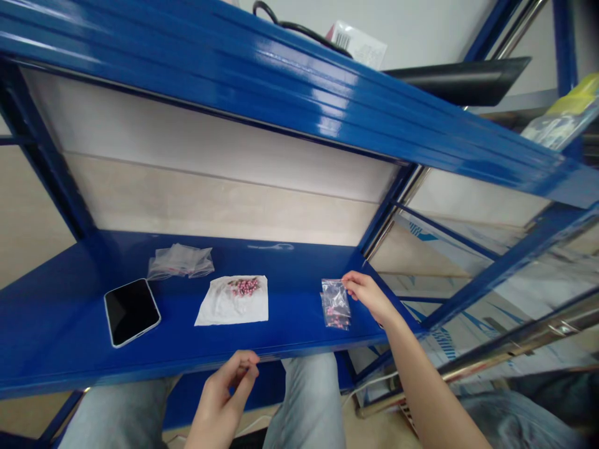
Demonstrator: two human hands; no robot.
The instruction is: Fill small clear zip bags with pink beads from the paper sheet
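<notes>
Toward the right of the blue shelf, my right hand [367, 292] pinches the upper right corner of a clear plastic bag [336, 305] with small pink pieces in its lower part; more than one bag seems to overlap there. My left hand [231, 390] hovers at the shelf's front edge, thumb and forefinger brought together, and whether something small is between them cannot be made out. Several pink beads [246, 287] lie on a white paper sheet [231, 312] in the middle. Flat clear bags [180, 260] are piled behind and left of the paper.
A phone with a dark screen [132, 312] lies on the left of the blue shelf [294, 330]. A blue upper beam [281, 81] crosses above the hands. On it are a black object [458, 81], a cable and a white box [358, 45]. Blue posts stand at both sides.
</notes>
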